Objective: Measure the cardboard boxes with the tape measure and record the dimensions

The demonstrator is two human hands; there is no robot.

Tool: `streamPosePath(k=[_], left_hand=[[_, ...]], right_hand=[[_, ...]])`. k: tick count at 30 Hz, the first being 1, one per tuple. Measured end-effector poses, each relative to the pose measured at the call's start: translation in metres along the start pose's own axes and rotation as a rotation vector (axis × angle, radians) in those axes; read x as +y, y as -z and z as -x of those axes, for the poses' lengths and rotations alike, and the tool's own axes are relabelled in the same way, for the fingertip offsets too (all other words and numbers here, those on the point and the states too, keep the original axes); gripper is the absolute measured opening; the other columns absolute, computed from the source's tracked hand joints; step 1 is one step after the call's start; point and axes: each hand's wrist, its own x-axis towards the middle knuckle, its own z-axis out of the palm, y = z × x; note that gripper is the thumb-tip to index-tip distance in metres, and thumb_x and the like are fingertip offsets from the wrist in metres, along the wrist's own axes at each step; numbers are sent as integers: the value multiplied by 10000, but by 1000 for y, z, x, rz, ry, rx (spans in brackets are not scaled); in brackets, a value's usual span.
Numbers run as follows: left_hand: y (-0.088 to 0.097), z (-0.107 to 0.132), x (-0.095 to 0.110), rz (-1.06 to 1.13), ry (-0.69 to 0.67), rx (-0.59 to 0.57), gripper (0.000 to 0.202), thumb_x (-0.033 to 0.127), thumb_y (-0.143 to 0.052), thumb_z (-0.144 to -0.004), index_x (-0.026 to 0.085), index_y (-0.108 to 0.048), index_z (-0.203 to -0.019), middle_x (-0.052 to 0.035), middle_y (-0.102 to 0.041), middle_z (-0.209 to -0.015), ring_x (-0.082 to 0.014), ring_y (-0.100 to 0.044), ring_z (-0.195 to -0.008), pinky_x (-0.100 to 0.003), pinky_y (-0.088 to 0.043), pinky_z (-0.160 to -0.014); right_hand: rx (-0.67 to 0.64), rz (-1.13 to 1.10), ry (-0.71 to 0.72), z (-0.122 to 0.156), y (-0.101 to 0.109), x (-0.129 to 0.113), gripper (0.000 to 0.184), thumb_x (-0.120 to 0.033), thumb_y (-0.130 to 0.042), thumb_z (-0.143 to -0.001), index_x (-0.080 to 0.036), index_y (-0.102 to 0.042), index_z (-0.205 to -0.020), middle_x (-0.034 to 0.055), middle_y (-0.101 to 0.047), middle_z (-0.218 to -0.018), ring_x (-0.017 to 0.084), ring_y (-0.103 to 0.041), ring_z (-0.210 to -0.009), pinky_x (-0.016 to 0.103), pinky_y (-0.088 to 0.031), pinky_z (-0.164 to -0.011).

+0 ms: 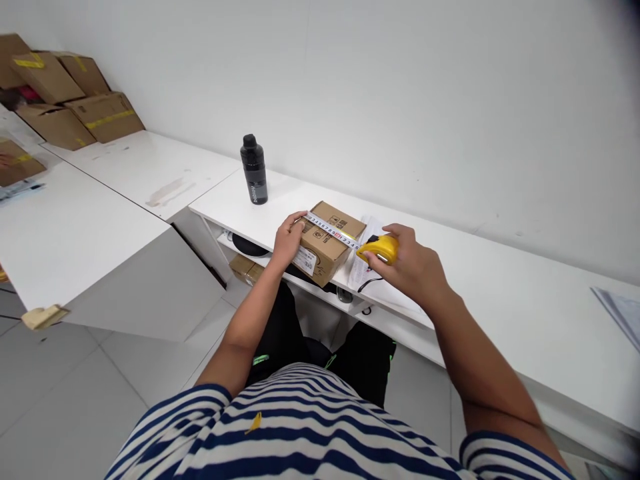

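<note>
**Desk lot, head view**

1. Small brown cardboard box [327,243]. Sits at the near edge of the long white desk [500,300], ctr of scene, turned at an angle. White printed label [305,260] on its near face, black print on top.
2. Left hand [287,239]. Fingers curled over the box's left top edge, clamping it. Tape end lies under the fingertips.
3. White-and-yellow tape blade [333,231]. Drawn flat across the box top, left to right, numerals up. Runs into no. 4.
4. Yellow tape-measure case [380,249]. Just right of the box, level w/ its top. Cannot tell if it rests on the desk.
5. Right hand [407,263]. Wrapped round the case, fingers pressed together over it, back of hand to camera.
6. White paper sheet [360,267]. Flat on the desk, right of the box, partly under the right hand. Thin black cord [367,285] lies across its near end.
7. Black plastic bottle w/ screw cap [254,170]. Upright on the desk, far-left of the box, well apart from it.
8. Second white table [75,227]. Left of the desk, nearer the camera. Beige scrap [44,317] hangs at its near corner.
9. Stack of brown cartons w/ yellow tape [75,100]. Far left, against the wall.
10. Grey sheets [620,310]. At the desk's right end, cut off by the frame edge.
11. Navy-and-white striped shirt [300,427]. On the person, btm of view.
</note>
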Motion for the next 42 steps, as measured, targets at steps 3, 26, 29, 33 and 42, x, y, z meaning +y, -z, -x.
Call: streamPosePath(k=[3, 26, 29, 33, 42], left_hand=[[-2, 1, -1, 12, -25, 25, 344, 256, -548, -856, 222, -735, -1143, -37, -725, -1210, -216, -651, -1122, -342, -494, -1035], [-34, 25, 14, -192, -333, 520, 326, 332, -562, -930, 198, -574, -1227, -144, -536, -1450, -259, -382, -1477, -447, -245, -1256], [-48, 78, 22, -155, -319, 219, 439, 493, -672, -868, 236, -597, -1217, -139, -538, -1463, -307, -335, -1512, -521, -228, -1257], [-74, 145, 17, 101, -14, -465, 687, 631, -763, -749, 251, -581, -1291, -149, -604, -1393, -304, -569, -1317, -465, -436, -1136], [-93, 115, -7, 265, 321, -418, 771, 552, -809, -725, 202, -449, -1310, -98, -740, -1090, -191, -716, -929, -375, -561, -881]], right_hand=[[1, -4, -1, -5, 0, -5, 630, -602, -555, -846, -241, -444, -1350, 109, -728, -1122, 296, -694, -731, 371, -476, -597], [618, -393, -327, 23, -30, 1, 756, -610, -267, -962, -202, -173, -1591, 227, -525, -1330, 372, -619, -1194, 515, -571, -819], [535, -804, -580, 62, -59, 9, 673, -624, -212, -967, -279, -190, -1543, 153, -606, -1152, 321, -698, -950, 495, -591, -699], [451, -1067, -703, 108, -98, -6, 616, -650, -241, -966, -310, -230, -1479, 113, -630, -1149, 269, -707, -958, 470, -600, -793], [168, -341, -200, 59, -106, 68, 612, -484, -239, -1034, -177, -362, -1549, 157, -698, -1052, 299, -671, -932, 437, -520, -822]])
